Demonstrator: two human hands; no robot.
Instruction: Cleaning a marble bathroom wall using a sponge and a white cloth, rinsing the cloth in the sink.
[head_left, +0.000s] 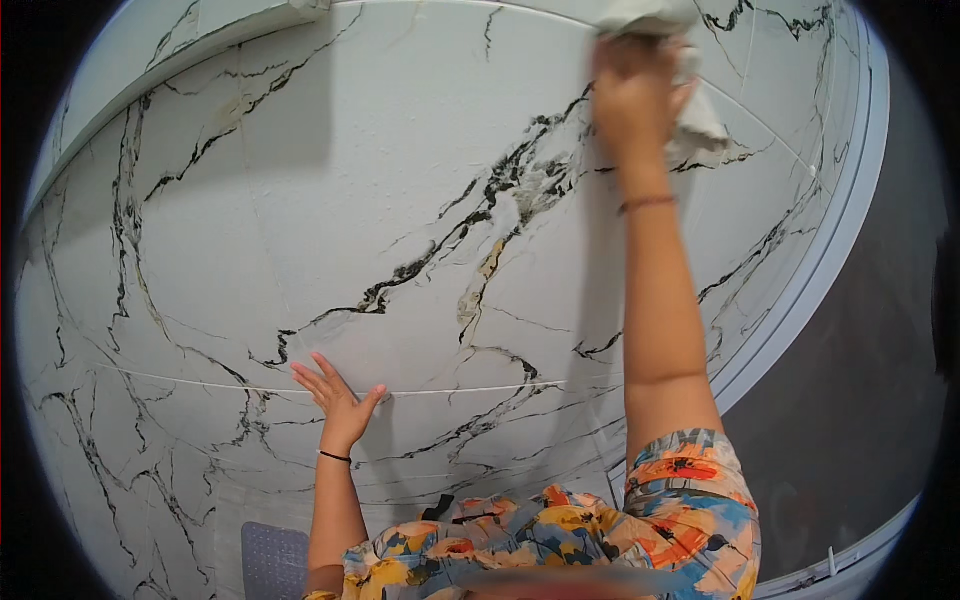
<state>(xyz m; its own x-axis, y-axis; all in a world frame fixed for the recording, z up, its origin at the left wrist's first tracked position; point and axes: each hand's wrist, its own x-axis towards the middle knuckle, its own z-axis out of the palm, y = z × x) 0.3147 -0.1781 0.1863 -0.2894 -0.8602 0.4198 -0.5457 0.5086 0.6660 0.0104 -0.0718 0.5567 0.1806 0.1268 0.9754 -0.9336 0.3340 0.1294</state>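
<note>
High on the wall at the upper right, my right hand (637, 105) is closed around a white cloth (701, 131) and presses it to the tiles. The hand and part of the cloth are blurred. A loose end of the cloth hangs to the right of my wrist. Lower down, my left hand (341, 401) holds nothing; its fingers are spread near a horizontal tile joint, at or close to the surface. The wall tiles (420, 150) are glossy white with black and tan marble veins. Small droplets or specks show on their upper part.
A ledge (225, 56) juts from the wall at the upper left. To the right runs a pale door frame (817, 292) beside a dark grey panel (840, 420). A grey-purple dotted mat (274, 559) lies below, left of my body.
</note>
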